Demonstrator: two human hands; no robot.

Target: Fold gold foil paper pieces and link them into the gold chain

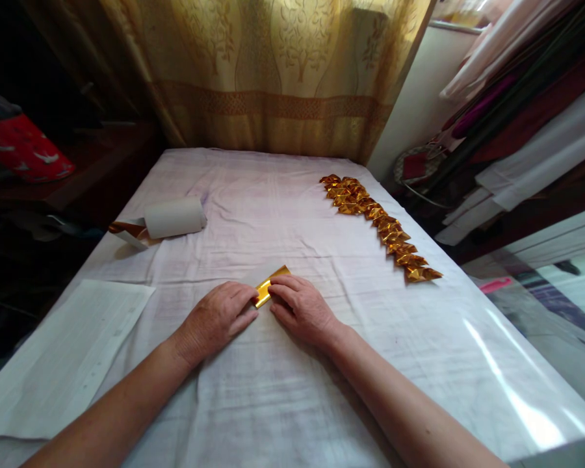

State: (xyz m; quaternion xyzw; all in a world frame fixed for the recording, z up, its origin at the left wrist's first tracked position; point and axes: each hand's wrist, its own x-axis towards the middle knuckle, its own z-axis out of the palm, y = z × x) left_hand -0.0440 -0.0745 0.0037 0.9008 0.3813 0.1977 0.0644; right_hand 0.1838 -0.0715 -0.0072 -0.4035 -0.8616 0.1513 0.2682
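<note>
A small strip of shiny gold foil paper (264, 294) lies on the cloth-covered table between my two hands, its far end angled up to the right. My left hand (221, 316) has its fingertips closed on the strip's left end. From the other side, the curled fingers of my right hand (302, 308) press on the strip and cover part of its right side. Folded gold foil pieces (392, 234) lie overlapping in a long row to the right of my hands.
A roll of white-backed paper (174, 218) lies at the left, with brownish-gold foil at its end. Nearer, a flat white sheet (73, 357) rests on the tablecloth (273, 403). A curtain (283, 71) hangs behind the table, and clothes (531, 149) hang at the right.
</note>
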